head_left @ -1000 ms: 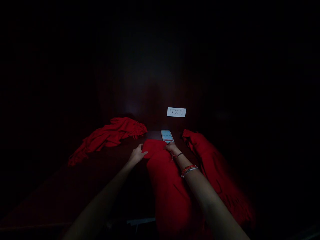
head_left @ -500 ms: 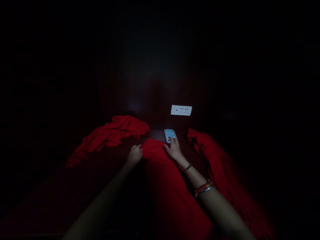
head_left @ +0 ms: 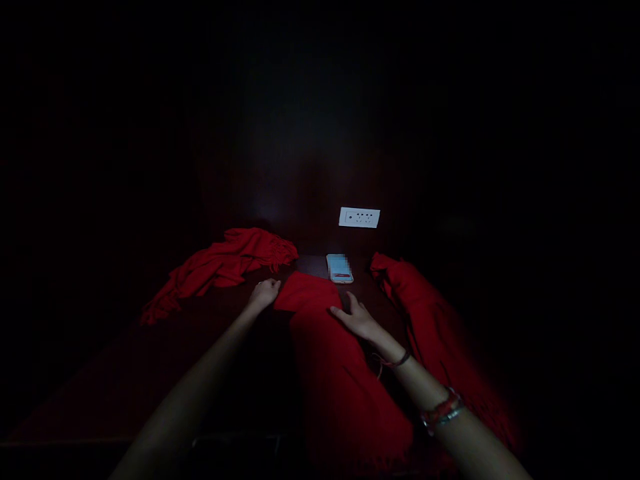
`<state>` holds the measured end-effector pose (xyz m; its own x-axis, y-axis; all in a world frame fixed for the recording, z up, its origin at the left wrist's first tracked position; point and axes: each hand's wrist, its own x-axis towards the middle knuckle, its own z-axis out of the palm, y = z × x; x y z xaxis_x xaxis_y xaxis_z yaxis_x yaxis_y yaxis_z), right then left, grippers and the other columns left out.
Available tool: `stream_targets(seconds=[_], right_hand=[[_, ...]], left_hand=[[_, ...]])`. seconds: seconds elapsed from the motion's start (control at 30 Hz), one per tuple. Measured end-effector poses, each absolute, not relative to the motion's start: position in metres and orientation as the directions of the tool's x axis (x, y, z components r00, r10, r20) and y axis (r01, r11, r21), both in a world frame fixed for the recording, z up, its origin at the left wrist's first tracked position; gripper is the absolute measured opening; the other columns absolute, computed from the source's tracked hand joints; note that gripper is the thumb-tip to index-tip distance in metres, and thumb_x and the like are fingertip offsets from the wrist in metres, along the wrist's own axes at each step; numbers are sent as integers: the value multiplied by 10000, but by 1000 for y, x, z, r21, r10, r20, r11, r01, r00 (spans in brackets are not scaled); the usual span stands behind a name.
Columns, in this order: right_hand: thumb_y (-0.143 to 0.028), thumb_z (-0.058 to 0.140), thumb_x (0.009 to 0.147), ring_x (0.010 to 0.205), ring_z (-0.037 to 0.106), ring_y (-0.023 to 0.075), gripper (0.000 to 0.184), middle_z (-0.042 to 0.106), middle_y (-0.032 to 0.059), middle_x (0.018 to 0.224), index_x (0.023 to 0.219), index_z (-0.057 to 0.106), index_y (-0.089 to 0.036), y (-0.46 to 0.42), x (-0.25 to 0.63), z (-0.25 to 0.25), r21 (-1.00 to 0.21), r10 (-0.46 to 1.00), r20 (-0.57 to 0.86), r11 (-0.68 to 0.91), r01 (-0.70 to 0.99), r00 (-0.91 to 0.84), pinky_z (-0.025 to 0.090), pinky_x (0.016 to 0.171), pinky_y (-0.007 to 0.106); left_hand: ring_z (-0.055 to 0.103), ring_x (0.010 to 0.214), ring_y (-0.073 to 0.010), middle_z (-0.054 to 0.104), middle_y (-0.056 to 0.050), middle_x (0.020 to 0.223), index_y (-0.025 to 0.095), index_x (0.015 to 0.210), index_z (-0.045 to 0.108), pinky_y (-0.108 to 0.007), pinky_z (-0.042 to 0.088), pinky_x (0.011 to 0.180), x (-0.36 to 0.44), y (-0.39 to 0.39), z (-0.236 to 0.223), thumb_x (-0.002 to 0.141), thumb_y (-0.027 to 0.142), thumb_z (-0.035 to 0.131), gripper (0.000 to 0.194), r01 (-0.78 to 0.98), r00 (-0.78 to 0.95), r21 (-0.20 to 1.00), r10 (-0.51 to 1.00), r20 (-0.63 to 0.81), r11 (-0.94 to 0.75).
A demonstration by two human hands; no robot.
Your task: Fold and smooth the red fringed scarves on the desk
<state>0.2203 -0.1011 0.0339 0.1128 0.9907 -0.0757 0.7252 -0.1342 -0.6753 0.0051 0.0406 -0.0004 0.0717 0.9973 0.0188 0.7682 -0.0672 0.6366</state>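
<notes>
- Your middle red scarf point(head_left: 330, 360) lies on the dark table point(head_left: 311, 265), in front of you. Think of a clock with its center on the scarf's far end, which looks folded over.
- Your left hand point(head_left: 265, 293) is at 9 o'clock, right by the cloth's edge. Its fingers are curled in. I can't tell if they pinch any cloth.
- Your right hand point(head_left: 357, 320) is at 4 o'clock, with thumb and fingers spread wide. The thumb is on or just over the scarf. This hand holds nothing.
- I think you are at the step of folding the scarf and making it neat.
- The next move seems to call for soft, flat hands and straight edges. Pulling hard could make the fold crooked.
- A phone point(head_left: 340, 268) lies at 2 o'clock with its screen lit, so mind your fingers there.
- A crumpled red scarf point(head_left: 225, 263) is at 10 o'clock. Another long red scarf point(head_left: 435, 327) is at 4 o'clock, past your right hand.
</notes>
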Motion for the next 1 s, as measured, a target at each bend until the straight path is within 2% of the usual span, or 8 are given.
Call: stream_targets(seconds=[0.1, 0.2, 0.37, 0.47, 0.53, 0.63, 0.8, 1.0], right_hand=[[-524, 509, 638, 1149, 332, 228, 907, 333, 162, 1266, 1310, 78, -94, -122, 226, 28, -773, 988, -145, -151, 617, 59, 279, 928, 323], [-440, 620, 559, 1103, 395, 215, 1003, 386, 139, 1237, 1313, 38, -126, -134, 226, 17, -831, 989, -137, -147, 537, 59, 307, 913, 320], [-239, 652, 535, 1087, 420, 183, 1000, 368, 117, 1257, 1306, 20, -158, -137, 219, 13, -947, 984, -103, -141, 287, 144, 382, 859, 303], [-139, 595, 576, 990, 507, 163, 955, 469, 93, 1171, 1300, -27, -175, -147, 214, 23, -983, 979, -131, -149, 105, 155, 455, 764, 287], [-103, 561, 594, 937, 541, 153, 936, 523, 71, 1106, 1296, -52, -192, -160, 214, 34, -990, 981, -122, -131, 50, 150, 475, 732, 285], [-105, 532, 627, 887, 565, 144, 882, 551, 59, 1059, 1297, -30, -213, -184, 226, 58, -996, 985, -77, -84, 39, 151, 480, 732, 286], [-163, 546, 651, 918, 547, 148, 807, 497, 84, 1134, 1302, 72, -222, -221, 272, 126, -988, 958, 48, 3, 154, 284, 468, 756, 270], [-120, 567, 617, 775, 572, 165, 720, 555, 59, 1012, 1254, 256, -249, -231, 328, 189, -917, 840, 324, 165, 364, 435, 477, 690, 330]], left_hand=[[573, 733, -222, 601, -90, 688, 115, 740, 561, -282, 436, 603, 19, 58, 9, 735, 367, 459, 272, 689, 127, 725, 988, -86, -26], [571, 600, -188, 577, -40, 566, 124, 688, 547, -243, 435, 493, 33, 65, 18, 651, 307, 573, 188, 597, 206, 802, 964, -169, 13], [573, 623, -94, 587, 23, 693, 191, 820, 500, -174, 454, 539, 34, 56, 31, 680, 190, 538, 145, 393, 329, 919, 935, -132, -9], [564, 616, -59, 572, 28, 761, 212, 949, 430, -170, 457, 582, 27, 47, 45, 722, 116, 453, 248, 294, 354, 955, 933, -66, -44], [558, 602, -57, 568, 22, 799, 229, 1052, 361, -189, 462, 591, 25, 41, 59, 712, 71, 429, 382, 191, 373, 977, 928, 21, -98], [568, 647, -84, 572, 4, 873, 257, 1154, 288, -233, 469, 618, 33, 34, 87, 674, 45, 454, 550, 43, 446, 977, 879, 167, -207], [559, 786, -113, 558, -28, 993, 171, 1016, 525, -244, 440, 729, 85, 19, 147, 667, 35, 456, 381, 5, 513, 939, 807, 292, -344], [573, 752, -108, 573, -55, 1001, 180, 1187, 410, -301, 430, 764, 179, 26, 188, 695, -19, 395, 531, -226, 488, 901, 758, 434, -371]])
